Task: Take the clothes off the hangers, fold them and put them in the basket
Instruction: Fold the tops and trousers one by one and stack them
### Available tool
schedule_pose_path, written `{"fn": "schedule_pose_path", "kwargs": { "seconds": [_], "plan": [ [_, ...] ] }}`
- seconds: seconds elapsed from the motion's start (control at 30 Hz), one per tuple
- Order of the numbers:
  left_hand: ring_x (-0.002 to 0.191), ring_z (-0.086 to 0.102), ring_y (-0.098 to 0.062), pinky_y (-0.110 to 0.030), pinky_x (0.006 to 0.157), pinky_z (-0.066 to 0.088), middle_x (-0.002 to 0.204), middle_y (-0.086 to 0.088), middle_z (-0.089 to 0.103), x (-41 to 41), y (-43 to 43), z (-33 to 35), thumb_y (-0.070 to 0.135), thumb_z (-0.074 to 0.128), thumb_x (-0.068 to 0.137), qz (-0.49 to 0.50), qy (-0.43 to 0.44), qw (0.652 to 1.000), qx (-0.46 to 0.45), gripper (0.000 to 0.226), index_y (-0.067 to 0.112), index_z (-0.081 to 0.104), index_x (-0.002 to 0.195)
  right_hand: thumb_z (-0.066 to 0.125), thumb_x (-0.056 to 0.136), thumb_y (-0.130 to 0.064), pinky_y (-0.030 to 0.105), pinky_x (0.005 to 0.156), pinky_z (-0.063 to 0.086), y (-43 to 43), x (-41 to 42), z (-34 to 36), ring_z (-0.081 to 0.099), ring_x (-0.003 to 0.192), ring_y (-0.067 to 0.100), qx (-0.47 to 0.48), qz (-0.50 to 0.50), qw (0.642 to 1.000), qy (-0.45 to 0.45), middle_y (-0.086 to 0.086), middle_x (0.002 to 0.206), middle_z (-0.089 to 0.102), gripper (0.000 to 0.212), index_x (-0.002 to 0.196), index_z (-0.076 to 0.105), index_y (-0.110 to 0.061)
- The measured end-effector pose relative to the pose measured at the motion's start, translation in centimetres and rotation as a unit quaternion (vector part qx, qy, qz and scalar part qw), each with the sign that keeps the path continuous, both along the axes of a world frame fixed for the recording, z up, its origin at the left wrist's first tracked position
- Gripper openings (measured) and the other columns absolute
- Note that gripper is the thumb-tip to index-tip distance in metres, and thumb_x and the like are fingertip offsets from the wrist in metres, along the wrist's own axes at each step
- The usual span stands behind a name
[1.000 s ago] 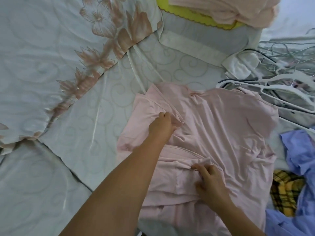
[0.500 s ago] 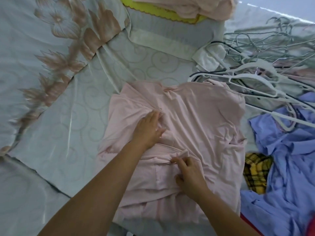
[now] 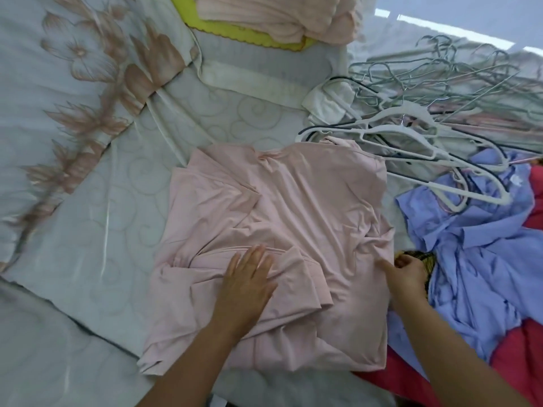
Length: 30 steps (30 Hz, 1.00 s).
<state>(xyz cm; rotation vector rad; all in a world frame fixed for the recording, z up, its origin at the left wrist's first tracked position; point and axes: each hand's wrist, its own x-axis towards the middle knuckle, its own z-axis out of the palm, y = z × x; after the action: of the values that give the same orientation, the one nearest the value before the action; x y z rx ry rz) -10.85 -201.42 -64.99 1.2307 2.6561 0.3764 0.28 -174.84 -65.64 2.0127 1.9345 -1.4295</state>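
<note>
- Left hand (image 3: 246,279) lies flat, fingers straight, pressing the pink garment (image 3: 308,207).
- Right hand (image 3: 407,271) grips its right edge.
- Pulling unevenly could bunch the soft fabric and spoil the fold.

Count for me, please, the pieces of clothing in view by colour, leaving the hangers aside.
Pink: 2 (the pink garment being folded; the folded pink piece in the basket)
Blue: 1 (the blue shirt)
Red: 1 (the red cloth)
Yellow plaid: 1 (the plaid piece, mostly hidden)
White: 1 (the white cloth)
Total: 6, as far as the view shows.
</note>
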Motion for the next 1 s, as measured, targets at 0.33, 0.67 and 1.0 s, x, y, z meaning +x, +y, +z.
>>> {"fn": "schedule_pose_path", "kwargs": {
  "seconds": [0.33, 0.67, 1.0],
  "plan": [
    [0.121, 0.051, -0.012, -0.008, 0.096, 0.035, 0.13, 0.007, 0.055, 2.5, 1.2, 3.3, 0.049, 0.034, 0.095, 0.272, -0.457, 0.832, 0.157, 0.043, 0.024, 0.052, 0.126, 0.062, 0.085, -0.005, 0.009, 0.057, 0.035, -7.9, -5.8, 9.4, 0.048, 0.058, -0.002, 0.074, 0.303, 0.926, 0.211, -0.005, 0.068, 0.053, 0.014, 0.097, 0.061, -0.012],
    [0.076, 0.065, -0.022, -0.033, 0.066, 0.054, 0.092, -0.012, 0.068, 0.7, -0.8, 3.7, 0.029, 0.047, 0.096, 0.516, -0.557, 0.578, 0.299, 0.024, 0.007, 0.056, 0.101, 0.064, 0.086, -0.019, 0.038, 0.099, 0.035, -10.6, -5.5, 4.4, 0.043, 0.118, 0.033, 0.073, 0.327, 0.942, -0.007, 0.017, 0.129, 0.042, 0.046, 0.127, 0.05, -0.006],
    [0.046, 0.056, -0.003, -0.02, 0.048, 0.046, 0.072, -0.006, 0.06, -1.7, 0.7, 2.8, 0.02, 0.066, 0.086, 0.505, -0.45, 0.703, 0.221, 0.018, 0.011, 0.05, 0.088, 0.067, 0.082, -0.019, 0.029, 0.068, 0.041, -9.5, -2.9, 3.1, 0.054, 0.079, 0.02, -0.016, 0.339, 0.941, 0.004, 0.001, 0.086, 0.056, 0.02, 0.099, 0.057, -0.022]
  ]
}}
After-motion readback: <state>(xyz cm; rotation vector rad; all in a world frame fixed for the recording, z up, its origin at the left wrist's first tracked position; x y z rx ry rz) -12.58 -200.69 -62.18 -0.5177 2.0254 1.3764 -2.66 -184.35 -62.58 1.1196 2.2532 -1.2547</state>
